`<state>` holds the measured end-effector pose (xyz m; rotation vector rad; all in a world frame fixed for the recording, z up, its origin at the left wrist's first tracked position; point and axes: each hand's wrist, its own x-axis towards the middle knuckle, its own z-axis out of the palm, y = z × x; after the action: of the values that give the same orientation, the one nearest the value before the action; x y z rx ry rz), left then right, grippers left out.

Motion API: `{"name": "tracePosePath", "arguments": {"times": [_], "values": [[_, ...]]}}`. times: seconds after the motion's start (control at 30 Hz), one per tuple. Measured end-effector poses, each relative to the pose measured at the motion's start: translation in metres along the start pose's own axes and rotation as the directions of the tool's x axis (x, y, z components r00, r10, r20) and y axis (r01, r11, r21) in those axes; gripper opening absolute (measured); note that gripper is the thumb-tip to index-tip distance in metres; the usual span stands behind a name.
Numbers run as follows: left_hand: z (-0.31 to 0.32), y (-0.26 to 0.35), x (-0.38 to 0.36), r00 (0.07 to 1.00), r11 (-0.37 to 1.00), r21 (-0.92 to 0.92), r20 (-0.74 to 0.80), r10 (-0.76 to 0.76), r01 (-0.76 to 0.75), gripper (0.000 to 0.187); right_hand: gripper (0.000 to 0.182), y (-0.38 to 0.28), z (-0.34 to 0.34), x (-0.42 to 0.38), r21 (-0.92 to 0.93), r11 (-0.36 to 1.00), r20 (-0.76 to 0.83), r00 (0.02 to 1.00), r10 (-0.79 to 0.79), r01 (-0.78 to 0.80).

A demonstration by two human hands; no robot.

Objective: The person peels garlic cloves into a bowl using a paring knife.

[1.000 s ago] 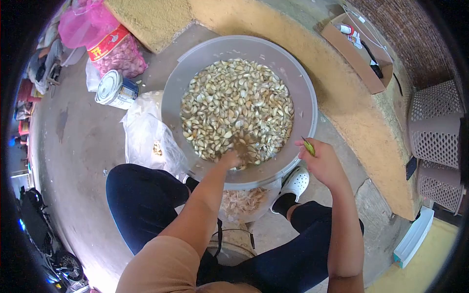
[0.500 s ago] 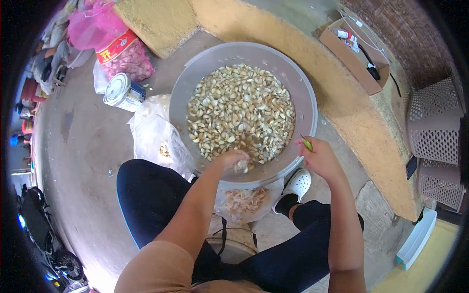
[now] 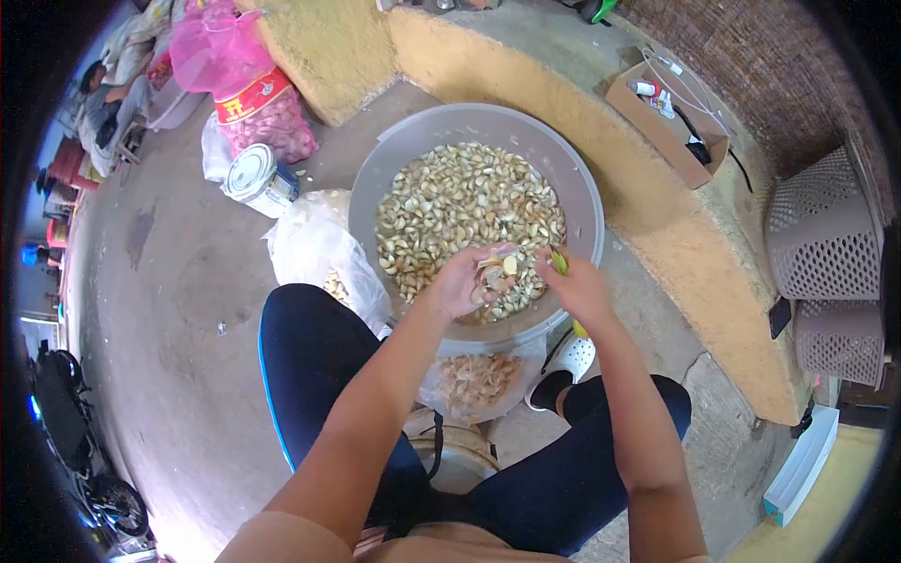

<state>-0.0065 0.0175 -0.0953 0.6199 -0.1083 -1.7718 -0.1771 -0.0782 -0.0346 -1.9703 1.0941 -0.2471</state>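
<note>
A wide grey tub (image 3: 587,188) stands between my knees, holding a great many garlic cloves (image 3: 469,202) in water. Over its near side my left hand (image 3: 462,283) is cupped, palm up, around a few garlic cloves (image 3: 496,272) with bits of loose skin. Just right of it, my right hand (image 3: 577,289) is closed on a small green-handled knife (image 3: 559,262); its blade is hard to make out. The two hands are close together, with a small gap between them.
A plastic bag of peelings (image 3: 474,380) lies under the tub's near edge. To the left are a white plastic bag (image 3: 319,239), a paint can (image 3: 263,178) and a pink mesh sack (image 3: 277,127). A yellow ledge (image 3: 676,249) carries a cardboard box (image 3: 657,122). Another person (image 3: 108,98) sits far left.
My left hand has risen out of the tub's water with cloves in it and turned palm up. My right hand has moved left towards it with the knife. The view has shifted slightly.
</note>
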Motion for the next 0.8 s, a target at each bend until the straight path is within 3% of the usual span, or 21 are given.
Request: {"name": "tracePosePath", "arguments": {"times": [0.07, 0.17, 0.3, 0.47, 0.57, 0.67, 0.8], "values": [[0.016, 0.008, -0.011, 0.999, 0.996, 0.088, 0.017, -0.027, 0.025, 0.044, 0.034, -0.041, -0.002, -0.011, 0.277, 0.926, 0.099, 0.966, 0.239, -0.257], [0.045, 0.025, -0.033, 0.992, 0.974, 0.214, 0.088, -0.095, 0.074, 0.047, 0.030, -0.049, 0.013, -0.012, 0.471, 0.864, 0.110, 0.983, 0.145, -0.180], [0.070, 0.045, -0.057, 0.979, 0.916, 0.388, 0.130, -0.158, 0.097, 0.050, 0.024, -0.056, 0.026, -0.016, 0.525, 0.845, -0.002, 0.992, 0.125, -0.106], [0.067, 0.036, -0.074, 0.997, 0.939, 0.339, 0.027, -0.066, 0.053, 0.049, 0.016, -0.067, 0.045, -0.023, 0.500, 0.861, -0.257, 0.965, 0.044, 0.094], [0.058, 0.026, -0.077, 0.997, 0.956, 0.290, -0.053, 0.050, -0.032, 0.047, 0.017, -0.077, 0.041, -0.028, 0.534, 0.844, -0.232, 0.968, 0.093, 0.046], [0.059, 0.027, -0.080, 0.992, 0.972, 0.215, -0.060, 0.114, -0.099, 0.046, 0.016, -0.083, 0.032, -0.035, 0.733, 0.680, -0.165, 0.963, 0.215, -0.026], [0.062, 0.032, -0.079, 0.991, 0.991, 0.023, 0.010, 0.133, -0.133, 0.045, 0.017, -0.076, 0.022, -0.037, 0.690, 0.712, -0.002, 0.983, 0.186, -0.133]]}}
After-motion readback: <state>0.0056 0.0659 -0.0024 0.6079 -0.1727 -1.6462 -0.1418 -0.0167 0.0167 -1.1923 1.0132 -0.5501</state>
